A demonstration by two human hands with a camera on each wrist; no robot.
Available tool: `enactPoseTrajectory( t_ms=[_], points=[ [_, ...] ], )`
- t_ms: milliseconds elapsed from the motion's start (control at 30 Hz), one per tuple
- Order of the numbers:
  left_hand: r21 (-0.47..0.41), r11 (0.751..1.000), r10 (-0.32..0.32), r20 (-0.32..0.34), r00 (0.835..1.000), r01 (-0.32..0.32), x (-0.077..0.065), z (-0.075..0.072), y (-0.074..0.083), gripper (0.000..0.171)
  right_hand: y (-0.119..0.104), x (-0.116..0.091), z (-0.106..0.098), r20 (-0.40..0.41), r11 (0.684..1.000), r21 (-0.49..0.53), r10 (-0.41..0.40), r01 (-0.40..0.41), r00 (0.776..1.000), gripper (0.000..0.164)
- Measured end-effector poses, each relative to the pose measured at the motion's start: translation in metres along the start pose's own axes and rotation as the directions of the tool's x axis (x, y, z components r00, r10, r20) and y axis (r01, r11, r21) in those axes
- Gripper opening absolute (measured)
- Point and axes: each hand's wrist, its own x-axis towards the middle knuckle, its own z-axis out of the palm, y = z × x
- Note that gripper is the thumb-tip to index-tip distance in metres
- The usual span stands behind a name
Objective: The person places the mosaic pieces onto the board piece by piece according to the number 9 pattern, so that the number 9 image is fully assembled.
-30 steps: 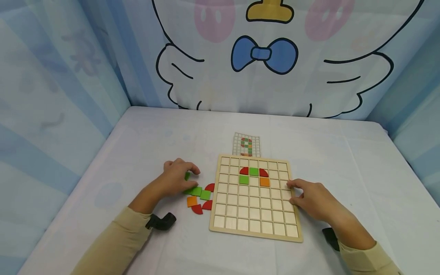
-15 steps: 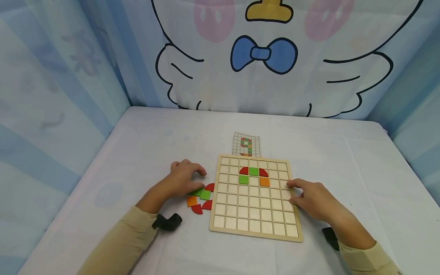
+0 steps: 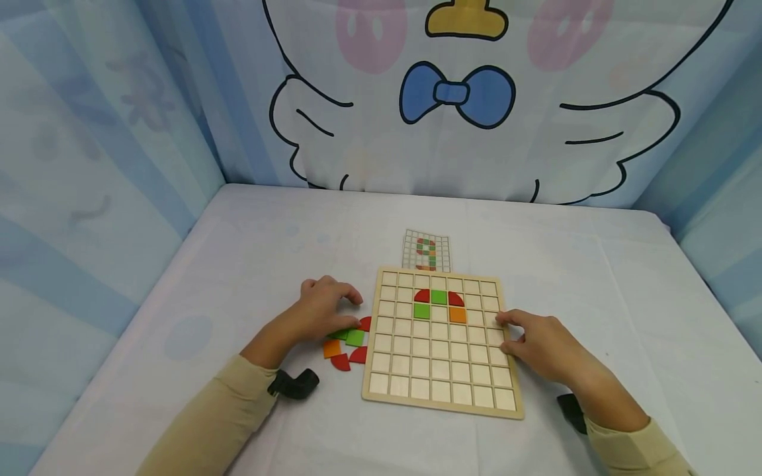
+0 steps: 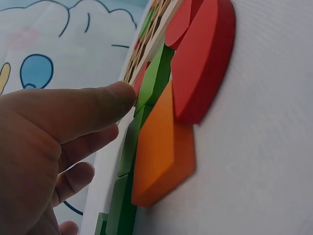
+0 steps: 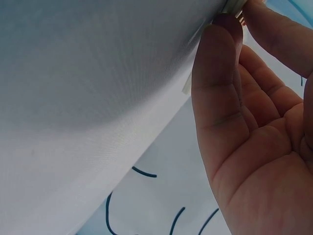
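My left hand hovers over a cluster of small tiles left of the wooden grid board. Its fingers are loosely bent; in the left wrist view the thumb tip overlaps the end of a green square tile. An orange square tile and a red quarter-round tile lie beside it. At the board's right edge, my right hand grips the frame with thumb and fingertips. Two red quarter-rounds, two green squares and an orange square sit in the board's upper cells.
A small pattern card with a coloured grid lies behind the board, its near end hidden by it. A white cloth covers the table. Printed curtains close off the back and sides.
My left hand has moved to the right over the tiles, toward the board, and now covers part of the green ones. My right hand and the board have stayed put.
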Motion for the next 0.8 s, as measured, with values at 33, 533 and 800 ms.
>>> enactPoseTrajectory(
  t_ms=[33,533,800],
  points=[
    [-0.003,1.0,0.002,0.002,1.0,-0.002,0.0004,0.0003,0.0001,0.031,0.0,-0.0001,0.0001,0.0,1.0,0.0,-0.001,0.001,1.0,0.048],
    [-0.025,0.999,0.039,0.005,0.999,-0.038,0.0049,0.0037,0.0029,0.032,0.0005,-0.0007,0.0003,-0.002,1.0,0.001,-0.018,0.018,1.0,0.047],
    [-0.006,0.998,0.057,0.002,0.998,-0.057,0.0048,0.0048,0.0038,0.033,-0.0006,-0.0004,-0.0001,0.0,1.0,-0.006,-0.001,0.001,1.0,0.048]
  ],
)
